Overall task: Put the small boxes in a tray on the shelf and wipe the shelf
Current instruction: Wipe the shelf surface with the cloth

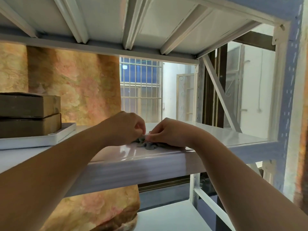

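Two brown cardboard boxes (30, 114) are stacked in a white tray (65, 132) at the left of the white shelf (133, 157). A crumpled grey cloth (147, 145) lies on the shelf near its front edge, at the middle. My left hand (125, 129) has its fingers curled and pinches the cloth from the left. My right hand (170, 132) pinches the cloth from the right, fingertips meeting the left hand's. Most of the cloth is hidden under the two hands.
A flowered orange curtain (80, 87) hangs behind the shelf at the left. A barred window (140, 90) shows behind the middle. The rack's blue-grey upright (286, 97) and white brace stand at the right; another shelf is close overhead and one lies below.
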The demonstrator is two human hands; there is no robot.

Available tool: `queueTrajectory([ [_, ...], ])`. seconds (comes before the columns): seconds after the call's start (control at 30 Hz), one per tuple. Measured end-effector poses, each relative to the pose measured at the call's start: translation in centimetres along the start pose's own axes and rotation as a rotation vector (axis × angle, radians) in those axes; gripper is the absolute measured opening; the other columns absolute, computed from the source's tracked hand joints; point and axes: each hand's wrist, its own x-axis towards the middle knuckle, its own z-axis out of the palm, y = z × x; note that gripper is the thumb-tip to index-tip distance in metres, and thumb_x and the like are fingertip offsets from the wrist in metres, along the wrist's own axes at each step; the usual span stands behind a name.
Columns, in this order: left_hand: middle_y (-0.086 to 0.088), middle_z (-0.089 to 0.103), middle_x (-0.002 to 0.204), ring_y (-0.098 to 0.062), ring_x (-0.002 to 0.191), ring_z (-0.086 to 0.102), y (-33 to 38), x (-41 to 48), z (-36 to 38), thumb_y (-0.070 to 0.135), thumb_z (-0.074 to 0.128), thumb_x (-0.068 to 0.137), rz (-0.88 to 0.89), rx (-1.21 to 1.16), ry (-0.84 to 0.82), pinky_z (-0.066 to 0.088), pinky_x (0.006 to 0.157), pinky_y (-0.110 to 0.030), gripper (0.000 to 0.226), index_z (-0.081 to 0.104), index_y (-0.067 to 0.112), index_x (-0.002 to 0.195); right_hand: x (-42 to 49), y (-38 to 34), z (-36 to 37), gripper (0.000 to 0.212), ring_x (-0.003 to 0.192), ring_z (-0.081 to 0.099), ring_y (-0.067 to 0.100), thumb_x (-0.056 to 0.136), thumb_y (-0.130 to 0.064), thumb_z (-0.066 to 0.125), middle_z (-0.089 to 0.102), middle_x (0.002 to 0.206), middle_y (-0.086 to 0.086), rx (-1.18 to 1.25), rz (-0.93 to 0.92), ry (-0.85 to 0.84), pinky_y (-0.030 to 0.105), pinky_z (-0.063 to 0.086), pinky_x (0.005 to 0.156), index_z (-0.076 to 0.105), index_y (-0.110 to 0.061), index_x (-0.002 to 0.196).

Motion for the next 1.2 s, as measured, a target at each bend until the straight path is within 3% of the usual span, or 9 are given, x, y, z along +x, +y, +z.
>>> queueTrajectory([
  [0.1,0.006,0.070,0.097,-0.011,0.085,0.062,2.5,1.3,1.2,0.023,0.050,0.088,0.006,-0.010,-0.011,0.050,0.072,-0.025,0.020,0.070,0.025,0.093,-0.3,1.9,-0.4,0.026,0.070,0.055,0.010,0.091,-0.029,0.058,0.073,0.091,0.005,0.001,0.021,0.061,0.018,0.044,0.068,0.074,-0.015,0.106],
  [0.23,0.008,0.069,0.107,-0.010,0.088,0.063,4.0,2.4,2.4,0.027,0.052,0.090,0.008,-0.003,-0.003,0.051,0.076,-0.025,0.019,0.066,0.026,0.103,-0.8,4.7,-1.2,0.024,0.069,0.053,0.005,0.091,-0.027,0.059,0.069,0.086,-0.004,-0.006,0.093,0.123,0.015,0.039,0.062,0.072,-0.020,0.109],
  [0.4,0.003,0.068,0.115,-0.014,0.094,0.065,4.3,2.4,3.0,0.019,0.050,0.092,-0.006,0.016,0.004,0.053,0.087,-0.028,0.025,0.065,0.020,0.113,-0.8,8.5,-2.1,0.029,0.096,0.058,0.015,0.097,-0.021,0.049,0.066,0.117,0.001,-0.147,0.247,0.192,0.024,0.046,0.088,0.066,-0.024,0.120],
  [0.57,0.002,0.071,0.106,-0.012,0.087,0.065,4.3,2.1,2.7,0.018,0.048,0.093,-0.026,-0.004,-0.020,0.050,0.078,-0.021,0.024,0.069,0.016,0.106,-0.1,10.9,-2.7,0.037,0.105,0.057,0.020,0.098,-0.013,0.039,0.061,0.122,0.007,-0.315,0.362,0.143,0.029,0.044,0.095,0.058,-0.018,0.129],
  [0.67,0.007,0.067,0.078,-0.006,0.061,0.060,3.9,1.8,2.6,0.019,0.047,0.092,-0.041,0.004,-0.029,0.054,0.073,-0.024,0.021,0.068,0.019,0.097,0.8,12.4,-3.0,0.034,0.102,0.059,0.022,0.098,-0.011,0.036,0.062,0.115,0.011,-0.440,0.414,0.077,0.030,0.046,0.093,0.057,-0.008,0.125],
  [0.77,0.010,0.064,0.064,-0.005,0.052,0.061,3.5,1.6,2.6,0.019,0.048,0.091,-0.051,-0.011,-0.027,0.058,0.074,-0.030,0.021,0.068,0.019,0.089,1.2,13.3,-3.6,0.033,0.094,0.058,0.021,0.099,-0.012,0.033,0.062,0.114,0.013,-0.473,0.478,0.045,0.028,0.045,0.085,0.057,-0.003,0.119],
  [0.93,0.008,0.068,0.071,-0.010,0.067,0.066,3.3,1.3,2.6,0.019,0.046,0.090,-0.044,0.022,-0.034,0.057,0.080,-0.036,0.025,0.071,0.020,0.090,0.8,14.6,-4.6,0.039,0.119,0.053,0.024,0.102,-0.015,0.029,0.054,0.133,0.013,-0.485,0.601,0.014,0.031,0.038,0.102,0.049,-0.001,0.132],
  [1.03,0.008,0.068,0.066,-0.007,0.059,0.063,3.2,1.4,2.5,0.018,0.045,0.089,-0.041,0.016,-0.033,0.058,0.079,-0.035,0.025,0.070,0.021,0.088,0.8,14.7,-4.9,0.044,0.131,0.044,0.027,0.103,-0.022,0.027,0.046,0.143,0.013,-0.473,0.653,0.006,0.037,0.030,0.112,0.042,-0.002,0.139],
  [1.2,0.007,0.069,0.068,-0.011,0.060,0.066,3.0,1.4,2.7,0.020,0.047,0.088,-0.046,0.028,-0.037,0.059,0.077,-0.036,0.023,0.070,0.022,0.086,0.3,13.7,-5.4,0.042,0.129,0.046,0.025,0.105,-0.021,0.025,0.047,0.141,0.014,-0.396,0.678,0.005,0.031,0.032,0.106,0.044,-0.001,0.137],
])
